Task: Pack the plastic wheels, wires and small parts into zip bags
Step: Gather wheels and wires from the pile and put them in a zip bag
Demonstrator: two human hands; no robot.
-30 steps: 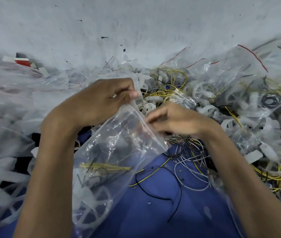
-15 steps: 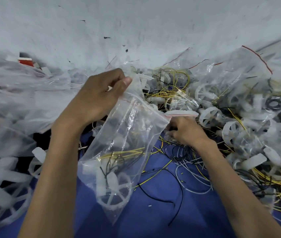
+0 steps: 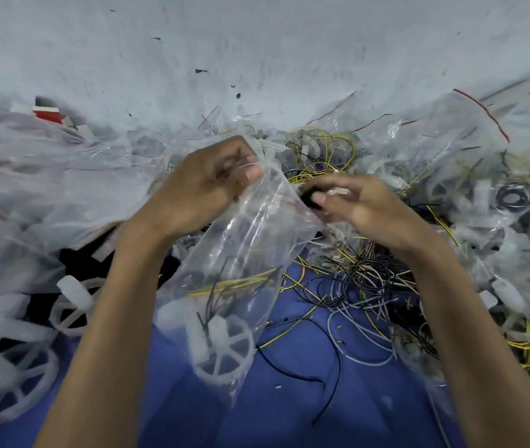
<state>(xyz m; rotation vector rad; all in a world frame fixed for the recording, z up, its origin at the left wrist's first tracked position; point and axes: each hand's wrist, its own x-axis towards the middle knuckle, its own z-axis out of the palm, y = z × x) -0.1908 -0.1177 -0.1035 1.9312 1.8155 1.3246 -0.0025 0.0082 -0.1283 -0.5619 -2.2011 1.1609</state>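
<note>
Up over the blue surface [image 3: 289,415], the left hand [image 3: 205,189] pinches the top edge of the zip bag [image 3: 250,240], which hangs with a white wheel [image 3: 221,347] and yellow wires [image 3: 234,282] inside (somewhat blurred). The right hand [image 3: 363,205] pinches a small dark part [image 3: 309,200] at the bag's mouth.

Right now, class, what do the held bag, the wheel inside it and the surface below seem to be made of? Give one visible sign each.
Zip bag, gripped by the left hand: thin clear plastic film, glossy; it creases and shows its contents. Wheel: translucent white plastic, matt, probably moulded; spokes and rim. Surface: blue, matt, perhaps cloth; unclear.
</note>
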